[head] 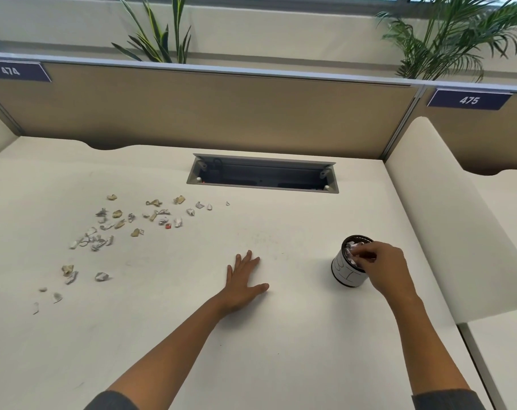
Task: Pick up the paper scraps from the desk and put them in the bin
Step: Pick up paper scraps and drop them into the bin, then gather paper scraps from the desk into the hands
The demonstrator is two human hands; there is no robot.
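Observation:
Several crumpled paper scraps (119, 223) lie scattered over the left half of the white desk (281, 335). A small round bin (347, 272) with a white label and black rim stands at the right, with scraps inside it. My right hand (384, 269) hovers over the bin's mouth, fingertips pinched together at the rim on what looks like a paper scrap (354, 252). My left hand (244, 281) lies flat on the desk in the middle, fingers spread, holding nothing.
An open cable tray (263, 174) is cut into the desk at the back. A tan partition (210, 110) closes the far side, with plants behind it. A white curved divider (446, 208) bounds the right edge.

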